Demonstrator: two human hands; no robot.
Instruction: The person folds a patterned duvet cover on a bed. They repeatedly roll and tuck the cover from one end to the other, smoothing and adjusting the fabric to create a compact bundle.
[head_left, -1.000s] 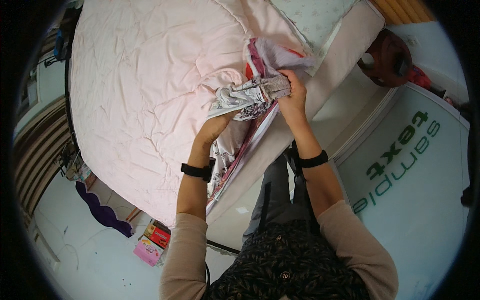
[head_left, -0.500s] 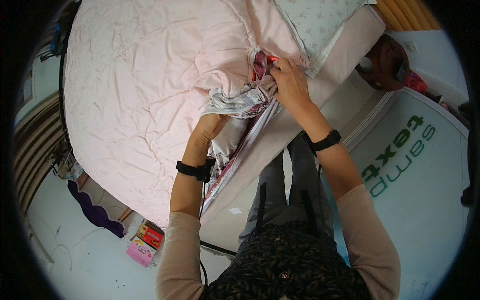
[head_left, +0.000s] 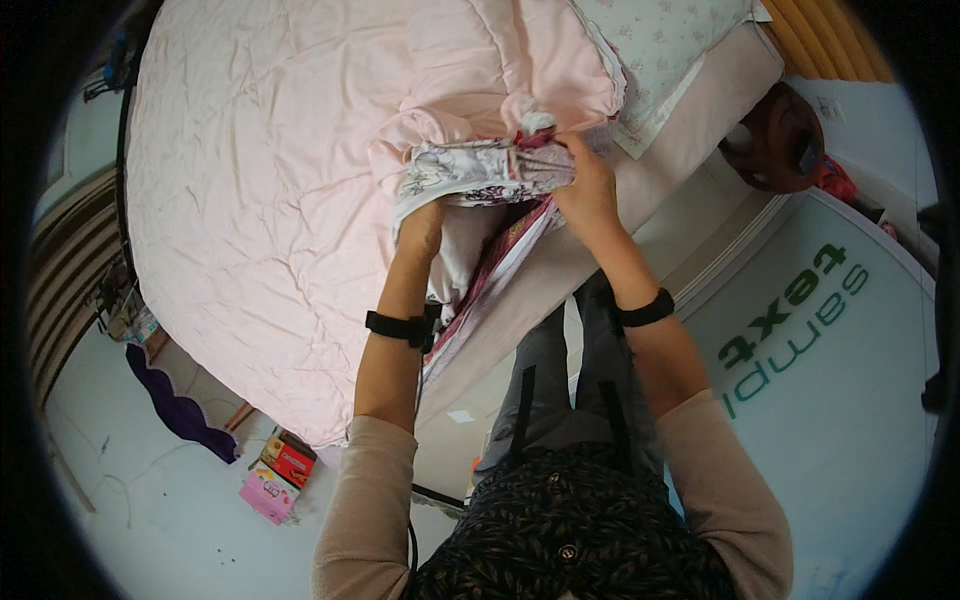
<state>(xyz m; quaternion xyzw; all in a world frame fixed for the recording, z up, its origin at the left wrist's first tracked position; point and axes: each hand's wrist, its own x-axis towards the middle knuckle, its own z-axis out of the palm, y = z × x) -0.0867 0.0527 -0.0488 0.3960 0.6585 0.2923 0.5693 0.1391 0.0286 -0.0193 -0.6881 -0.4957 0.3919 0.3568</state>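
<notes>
A white cloth with a grey and purple pattern (head_left: 462, 170) is stretched between my two hands over the edge of the pink quilt (head_left: 270, 200). My right hand (head_left: 588, 190) is closed on its gathered right end, thumb on top. Under the cloth's left part reaches my left hand (head_left: 421, 228), its fingers hidden by the fabric. A small red piece and a white tuft (head_left: 535, 124) stick up beside my right fingers. Below the cloth, a purple-edged fold (head_left: 500, 250) runs along the side of the bed, with white fabric inside the gap.
A pale floral pillow (head_left: 665, 50) lies at the upper right of the bed. Beyond the mattress corner stands a round brown stool (head_left: 775, 140). A large pale printed panel (head_left: 830, 400) is on the right. Small boxes (head_left: 280, 472) sit on the floor at lower left.
The bunched cloth has been spread into a straighter band between my hands. My right hand has moved slightly down and right, and the red piece is less exposed.
</notes>
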